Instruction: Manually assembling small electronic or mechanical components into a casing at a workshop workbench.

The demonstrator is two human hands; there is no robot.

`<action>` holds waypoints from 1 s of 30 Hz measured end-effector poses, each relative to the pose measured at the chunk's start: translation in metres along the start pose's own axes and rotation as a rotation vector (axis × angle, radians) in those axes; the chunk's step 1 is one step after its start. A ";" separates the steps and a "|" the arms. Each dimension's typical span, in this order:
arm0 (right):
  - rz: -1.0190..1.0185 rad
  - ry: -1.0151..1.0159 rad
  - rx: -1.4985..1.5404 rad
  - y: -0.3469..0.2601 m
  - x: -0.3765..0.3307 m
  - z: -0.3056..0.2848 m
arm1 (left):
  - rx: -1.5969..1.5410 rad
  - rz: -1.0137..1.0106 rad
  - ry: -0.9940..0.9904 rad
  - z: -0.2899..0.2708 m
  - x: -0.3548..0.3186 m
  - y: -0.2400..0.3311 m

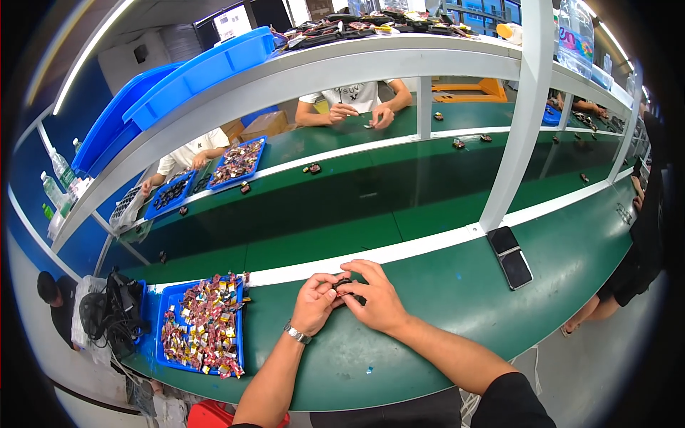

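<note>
My left hand (314,303) and my right hand (375,298) meet above the green work surface (421,292). Between their fingertips they pinch a small black part (343,283). The fingers cover much of it, so its exact kind does not show. To the left of my hands lies a blue tray (161,346), heaped with small red, yellow and white pieces (203,324). A silver watch sits on my left wrist.
A black phone-like device (510,257) rests to the right, by a white post (517,135). Black cables (110,310) are piled left of the tray. Beyond the rail runs a dark green belt (357,203) with small parts. Two people work across it, near more blue trays.
</note>
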State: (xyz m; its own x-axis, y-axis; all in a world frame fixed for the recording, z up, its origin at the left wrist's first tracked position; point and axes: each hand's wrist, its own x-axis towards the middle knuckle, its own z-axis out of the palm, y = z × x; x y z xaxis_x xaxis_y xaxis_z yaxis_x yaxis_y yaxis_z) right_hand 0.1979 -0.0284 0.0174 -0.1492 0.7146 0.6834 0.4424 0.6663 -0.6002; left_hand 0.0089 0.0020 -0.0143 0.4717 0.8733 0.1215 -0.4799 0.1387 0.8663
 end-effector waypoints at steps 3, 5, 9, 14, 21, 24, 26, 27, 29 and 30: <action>0.065 0.001 0.038 0.001 -0.002 0.001 | -0.010 0.012 -0.025 -0.001 0.001 -0.002; 0.085 0.002 0.055 0.001 -0.003 0.003 | -0.005 0.009 -0.020 -0.001 0.000 -0.002; 0.131 -0.001 0.099 0.004 -0.003 0.005 | 0.012 0.002 0.000 0.001 0.000 -0.002; 0.125 0.001 0.123 0.000 -0.004 0.006 | 0.081 -0.002 0.033 0.000 0.000 -0.005; -0.041 0.006 -0.044 -0.003 0.000 -0.003 | 0.065 0.018 0.037 0.007 -0.001 -0.001; -0.029 0.039 0.001 0.000 0.002 -0.003 | 0.024 0.040 0.044 0.003 0.000 -0.001; -0.036 0.059 -0.004 0.000 0.003 -0.004 | 0.024 0.029 0.057 0.006 0.000 0.000; -0.048 0.078 -0.006 0.000 0.005 -0.004 | 0.026 0.023 0.072 0.007 0.001 0.001; -0.073 0.065 -0.013 0.001 0.004 -0.004 | 0.031 0.006 0.077 0.005 0.000 0.000; -0.095 0.051 -0.021 0.001 0.004 -0.004 | 0.034 -0.012 0.081 0.005 0.000 0.000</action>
State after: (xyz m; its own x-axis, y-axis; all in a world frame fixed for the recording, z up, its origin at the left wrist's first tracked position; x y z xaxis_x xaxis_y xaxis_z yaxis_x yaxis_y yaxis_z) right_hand 0.2013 -0.0253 0.0210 -0.1462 0.6363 0.7575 0.4474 0.7254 -0.5231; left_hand 0.0131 -0.0004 -0.0120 0.4152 0.9068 0.0727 -0.4485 0.1346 0.8836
